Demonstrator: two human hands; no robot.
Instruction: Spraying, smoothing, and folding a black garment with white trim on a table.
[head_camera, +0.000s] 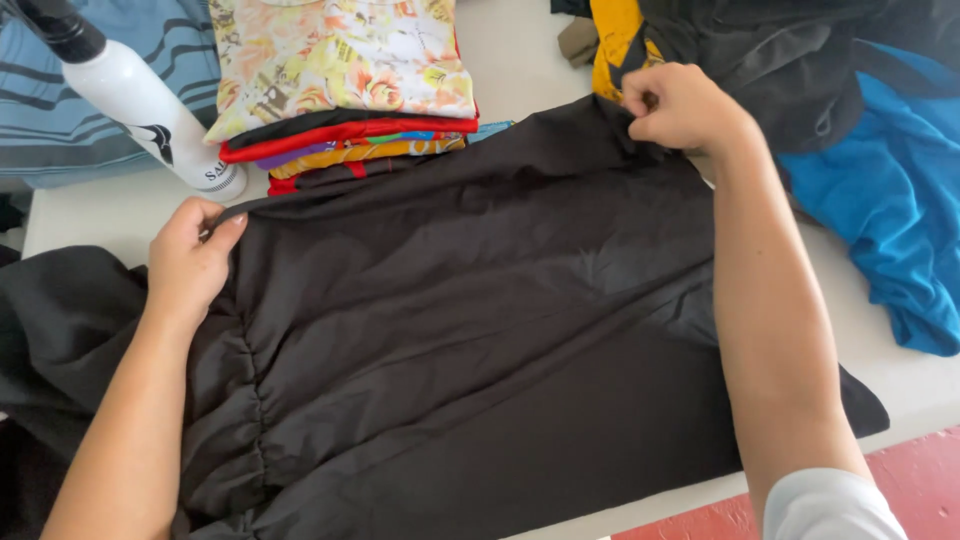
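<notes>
The black garment runs off the bottom and left edges, and the white bottle's top is cut off.

Head camera looks steeply down — close, perhaps slightly forward — over the table.

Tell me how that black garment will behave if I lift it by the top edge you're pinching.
The black garment will probably drape limply: it already lies in soft folds and gathers near the left hand. It looks thin, so likely light. Held only at the two pinched corners, left hand and right hand, the middle would likely sag, and the part hanging over the table edge may drag.
</notes>
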